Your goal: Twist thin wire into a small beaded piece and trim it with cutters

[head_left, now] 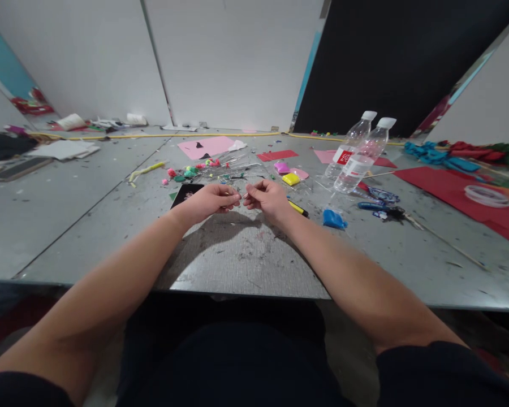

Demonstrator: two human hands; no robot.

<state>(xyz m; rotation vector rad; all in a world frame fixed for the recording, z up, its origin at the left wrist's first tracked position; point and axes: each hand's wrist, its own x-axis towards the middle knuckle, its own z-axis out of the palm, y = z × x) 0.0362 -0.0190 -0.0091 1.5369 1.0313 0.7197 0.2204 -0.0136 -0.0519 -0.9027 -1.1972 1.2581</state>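
- grey, scuffed worktop, flecked with scraps, under both forearms.
- left hand and right hand almost meeting at the middle, just above the surface.
- between them a thin pale piece, wire or slim stick, too small to tell which; long axis roughly left to right, bridging the small gap.
- left fingers curled and pinched together on one end of it; right fingers likewise closed on the other end; neither hand nearer than the other, both on it.
- dark phone flat just behind the left wrist, partly hidden.
- yellow marker just beside the right wrist, on its outer side.
- blue clay lump further right; yellow clay block and pink clay pieces beyond the right hand.
- two clear bottles tilted, white caps, well right of the hands.
- small bright clay flowers and clear wrappers beyond the left hand.
- pink paper and red paper further off; tape roll on the red sheet.
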